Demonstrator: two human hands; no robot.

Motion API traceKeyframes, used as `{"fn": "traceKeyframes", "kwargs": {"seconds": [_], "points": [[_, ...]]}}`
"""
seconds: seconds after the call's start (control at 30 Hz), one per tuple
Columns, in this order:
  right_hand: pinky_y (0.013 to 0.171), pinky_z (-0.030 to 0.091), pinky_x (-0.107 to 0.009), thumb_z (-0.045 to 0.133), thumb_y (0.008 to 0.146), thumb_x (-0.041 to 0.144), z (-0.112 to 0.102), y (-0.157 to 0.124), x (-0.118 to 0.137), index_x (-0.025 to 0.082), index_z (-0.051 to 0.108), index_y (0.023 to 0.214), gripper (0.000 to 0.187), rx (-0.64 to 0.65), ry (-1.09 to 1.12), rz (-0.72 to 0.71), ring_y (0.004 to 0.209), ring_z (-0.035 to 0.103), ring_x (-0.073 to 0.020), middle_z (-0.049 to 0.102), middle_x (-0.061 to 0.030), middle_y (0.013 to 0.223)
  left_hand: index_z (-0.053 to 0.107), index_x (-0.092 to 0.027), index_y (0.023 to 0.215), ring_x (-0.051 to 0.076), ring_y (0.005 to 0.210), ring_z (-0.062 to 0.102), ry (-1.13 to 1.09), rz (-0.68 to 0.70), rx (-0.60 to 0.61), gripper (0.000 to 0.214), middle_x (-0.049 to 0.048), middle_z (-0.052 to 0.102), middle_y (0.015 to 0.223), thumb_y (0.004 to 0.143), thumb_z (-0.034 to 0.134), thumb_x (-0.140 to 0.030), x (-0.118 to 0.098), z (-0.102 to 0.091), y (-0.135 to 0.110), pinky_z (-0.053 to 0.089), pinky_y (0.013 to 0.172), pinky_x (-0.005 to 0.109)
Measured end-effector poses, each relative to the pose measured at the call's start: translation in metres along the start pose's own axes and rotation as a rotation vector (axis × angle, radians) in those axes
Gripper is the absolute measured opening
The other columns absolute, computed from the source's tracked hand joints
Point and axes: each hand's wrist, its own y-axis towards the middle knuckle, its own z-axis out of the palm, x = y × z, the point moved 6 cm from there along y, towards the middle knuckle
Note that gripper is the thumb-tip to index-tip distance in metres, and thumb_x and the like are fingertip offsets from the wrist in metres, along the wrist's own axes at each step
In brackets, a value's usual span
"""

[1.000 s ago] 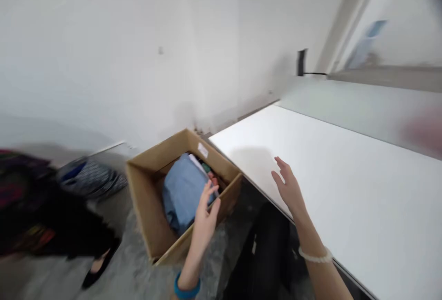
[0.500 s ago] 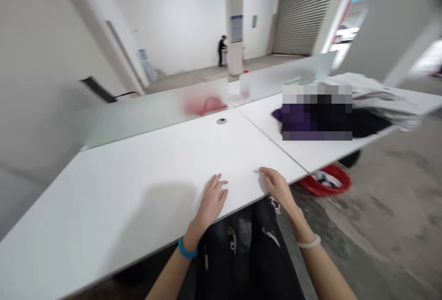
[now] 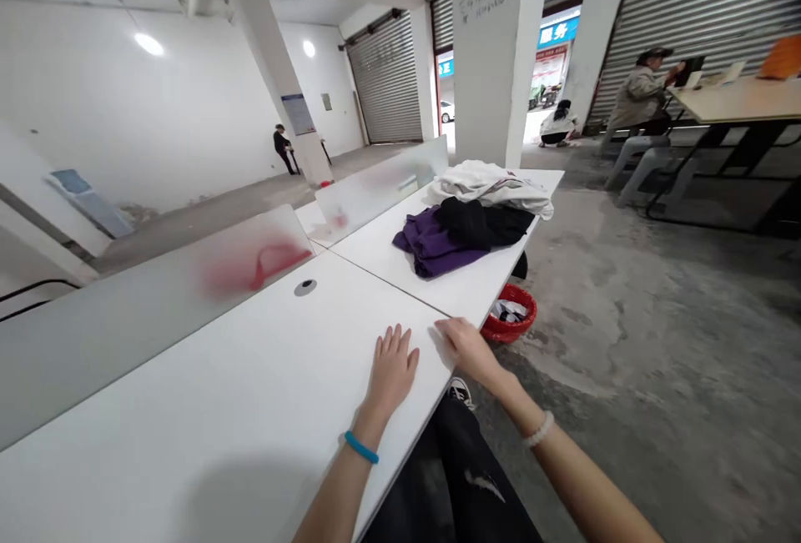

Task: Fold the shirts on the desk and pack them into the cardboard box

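My left hand lies palm down on the white tabletop, its fingers spread and nothing under them that I can see. A blue band circles that wrist. Close to the table's front edge rests my right hand, the forefinger stretched forward and the other fingers partly hidden beneath it; no object shows in it. A pale bracelet is on the right wrist. Beyond the right hand, past the table seam, a purple garment, a black garment and white clothing lie heaped.
A red basket holding cloth stands on the floor beside the table. Frosted dividers run along the table's far side. A round cable hole is in the top. Several people are in the background, one seated at a wooden-topped table.
The view has swung to the right, bringing more floor, the doorway and seated person into sight. My left hand now lies flatter on the table. Both hands stay at the table's front part.
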Motion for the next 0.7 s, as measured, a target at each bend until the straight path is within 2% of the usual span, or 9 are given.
{"fn": "traceKeyframes", "kwargs": {"seconds": [0.07,0.17,0.3,0.4,0.53,0.63,0.7], "points": [[0.088,0.044,-0.031,0.043,0.091,0.011,-0.008,0.039,-0.026,0.013,0.059,0.119,0.032,0.077,-0.164,0.092,0.105,0.056,-0.0223,0.066,-0.0127,0.11,0.06,-0.02,0.122,0.032,0.138,0.032,-0.057,-0.011,-0.016,0.044,0.0152,0.048,0.142,0.088,0.046,-0.046,-0.001,-0.002,-0.001,0.014,0.115,0.052],[0.086,0.042,-0.033,0.038,0.089,0.006,-0.021,0.097,-0.055,0.008,0.06,0.113,0.033,0.085,-0.262,0.162,0.106,0.055,-0.0265,0.064,-0.019,0.109,0.06,-0.022,0.122,0.031,0.138,0.033,-0.081,-0.028,-0.024,0.043,0.0131,0.048,0.142,0.088,0.046,-0.044,-0.006,-0.004,-0.002,0.013,0.116,0.052],[0.082,0.042,-0.038,0.032,0.09,0.005,-0.031,0.145,-0.075,0.003,0.053,0.121,0.037,0.053,-0.36,0.26,0.107,0.056,-0.0308,0.057,-0.0264,0.116,0.058,-0.02,0.125,0.033,0.139,0.031,-0.07,-0.04,-0.003,0.044,0.0136,0.046,0.143,0.088,0.044,-0.039,-0.012,-0.005,-0.005,0.012,0.116,0.053],[0.08,0.043,-0.04,0.038,0.089,0.006,-0.034,0.163,-0.077,0.003,0.049,0.124,0.036,0.051,-0.4,0.294,0.103,0.06,-0.0317,0.057,-0.0275,0.114,0.055,-0.017,0.129,0.034,0.139,0.029,-0.035,-0.042,0.035,0.047,0.0151,0.043,0.145,0.088,0.041,-0.037,-0.015,-0.006,-0.007,0.012,0.116,0.053],[0.079,0.045,-0.036,0.04,0.086,0.0,-0.032,0.178,-0.07,0.008,0.056,0.116,0.036,0.107,-0.413,0.293,0.096,0.066,-0.0277,0.064,-0.022,0.102,0.051,-0.013,0.133,0.034,0.141,0.025,0.002,-0.043,0.083,0.051,0.0168,0.039,0.147,0.089,0.038,-0.034,-0.021,-0.01,-0.009,0.011,0.117,0.053],[0.08,0.046,-0.039,0.034,0.087,-0.001,-0.034,0.179,-0.064,0.008,0.048,0.129,0.045,0.093,-0.418,0.318,0.101,0.065,-0.0299,0.063,-0.0256,0.108,0.052,-0.011,0.132,0.034,0.141,0.024,-0.015,-0.041,0.108,0.051,0.0177,0.038,0.148,0.088,0.039,-0.033,-0.023,-0.013,-0.012,0.009,0.117,0.052],[0.077,0.048,-0.042,0.035,0.086,-0.001,-0.036,0.173,-0.063,0.004,0.048,0.129,0.045,0.1,-0.407,0.363,0.098,0.066,-0.0335,0.063,-0.0288,0.105,0.055,-0.012,0.129,0.034,0.141,0.024,-0.092,-0.043,0.097,0.049,0.0171,0.041,0.146,0.085,0.043,-0.031,-0.023,-0.014,-0.012,0.008,0.117,0.052]]}}
